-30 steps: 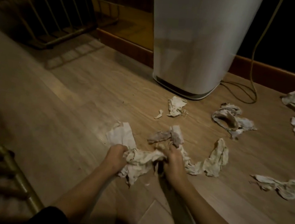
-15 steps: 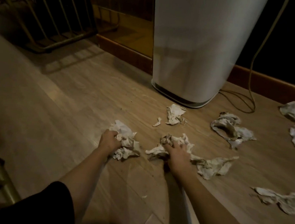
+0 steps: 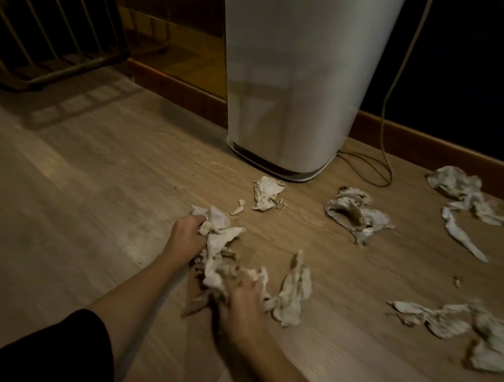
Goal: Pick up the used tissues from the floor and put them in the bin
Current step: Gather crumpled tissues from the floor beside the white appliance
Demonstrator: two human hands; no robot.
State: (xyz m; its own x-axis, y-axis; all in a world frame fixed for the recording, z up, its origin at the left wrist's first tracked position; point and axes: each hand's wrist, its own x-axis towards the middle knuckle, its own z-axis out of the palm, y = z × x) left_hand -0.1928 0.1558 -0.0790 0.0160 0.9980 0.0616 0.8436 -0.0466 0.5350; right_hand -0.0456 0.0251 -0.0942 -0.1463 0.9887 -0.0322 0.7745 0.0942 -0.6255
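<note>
Crumpled, stained white tissues lie scattered over the wooden floor. My left hand [image 3: 186, 236] grips a wad of tissues [image 3: 218, 234] low over the floor. My right hand [image 3: 241, 304] is closed on the lower end of the same bunch, and a trailing tissue strip [image 3: 294, 291] hangs off to its right. A tall white bin [image 3: 293, 78] stands against the wall beyond my hands; its top is out of frame. Loose tissues lie near its base [image 3: 266, 192], to its right [image 3: 356, 213], at far right [image 3: 465, 201] and at lower right [image 3: 465, 331].
A metal rack [image 3: 51, 29] with slanted bars stands at the back left. A thin cable [image 3: 389, 122] hangs down the dark wall and loops on the floor right of the bin. A wooden skirting board [image 3: 439, 150] runs along the wall. A small tissue scrap [image 3: 238, 206] lies by my left hand.
My two hands, apart on separate wads half a second ago, have come together. The right hand pulled back toward me with its tissues, and the strip's end lifted off the floor.
</note>
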